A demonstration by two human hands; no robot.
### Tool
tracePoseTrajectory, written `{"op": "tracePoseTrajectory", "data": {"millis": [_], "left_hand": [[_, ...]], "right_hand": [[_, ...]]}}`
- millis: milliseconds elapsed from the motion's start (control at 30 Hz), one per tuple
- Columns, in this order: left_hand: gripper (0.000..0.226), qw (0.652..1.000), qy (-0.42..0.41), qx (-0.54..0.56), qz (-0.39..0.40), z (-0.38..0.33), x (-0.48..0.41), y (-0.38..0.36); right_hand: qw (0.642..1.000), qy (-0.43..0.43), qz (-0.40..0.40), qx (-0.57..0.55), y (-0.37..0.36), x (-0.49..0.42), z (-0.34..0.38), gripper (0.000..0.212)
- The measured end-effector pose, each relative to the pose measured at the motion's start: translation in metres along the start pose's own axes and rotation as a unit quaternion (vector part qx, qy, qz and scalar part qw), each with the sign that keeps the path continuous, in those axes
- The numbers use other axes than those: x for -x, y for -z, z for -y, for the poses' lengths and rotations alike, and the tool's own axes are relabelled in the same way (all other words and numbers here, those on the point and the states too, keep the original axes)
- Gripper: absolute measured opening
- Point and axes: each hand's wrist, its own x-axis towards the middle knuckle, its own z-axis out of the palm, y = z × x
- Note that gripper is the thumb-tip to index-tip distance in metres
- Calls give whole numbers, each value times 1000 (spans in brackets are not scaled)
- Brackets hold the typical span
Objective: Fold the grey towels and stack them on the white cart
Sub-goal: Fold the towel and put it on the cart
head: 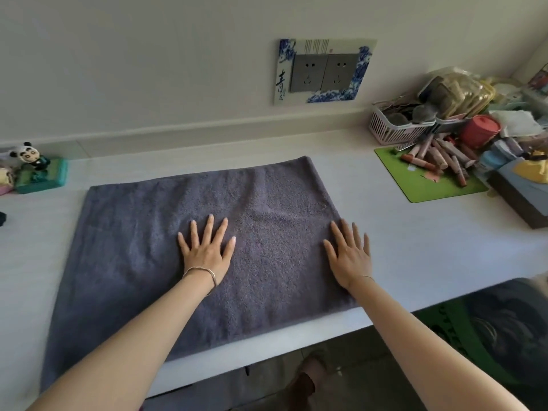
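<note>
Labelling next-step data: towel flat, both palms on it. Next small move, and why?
Probably pinch the right edge with the right hand and fold it leftward: the grey towel lies spread flat on the table, both hands open, the left hand near its middle.

Two bare forearms reach forward side by side. The left hand (pixel 206 247) lies flat, palm down, fingers straight and spread wide, thin bracelets circling its wrist. The right hand (pixel 351 255) also lies flat, palm down, fingers straight and slightly fanned, angled a little leftward.
</note>
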Motion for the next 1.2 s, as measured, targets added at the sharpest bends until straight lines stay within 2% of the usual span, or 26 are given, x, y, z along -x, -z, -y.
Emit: {"op": "tracePoseTrajectory", "data": {"millis": [67,133,200,300,367,467,533,600,667,733,800,867,1067,1200], "left_hand": [[54,1000,-18,0,-10,-10,-8,5],[50,998,-62,5,-20,-28,-18,6],[48,997,-80,12,-16,-44,-28,4],[48,998,-59,14,-22,-53,-44,1],[48,998,-51,8,-22,-52,-60,1],[49,999,-24,8,-22,-44,-81,7],[50,999,24,19,-17,-36,-98,10],[53,996,79,30,-12,-28,-110,15],[53,996,79,24,-22,-31,-119,20],[52,999,13,9,-40,-48,-122,22],[50,999,-34,4,-40,-68,-129,19],[50,999,-25,7,-36,-79,-141,14],[54,999,24,8,-37,-68,-167,16],[56,997,66,20,-46,-49,-175,22]], "right_hand": [[998,50,-38,-9,3,-6,16,73],[992,115,-45,-16,2,-19,44,69],[985,171,-20,-25,-1,-34,73,67],[976,215,21,-15,-12,-60,92,70],[979,203,21,-13,-14,-80,82,68],[992,122,-15,-17,-11,-100,56,63],[998,64,-12,-19,-7,-110,45,66],[999,41,-9,-13,-5,-115,44,69],[997,73,-32,-23,-5,-125,53,71],[988,142,-46,-34,-4,-137,70,66],[979,202,-23,-34,-5,-155,86,62],[974,226,6,-27,-8,-175,92,59],[983,182,-19,-18,-2,-217,61,59],[992,119,1,-43,2,-225,44,54]]}}
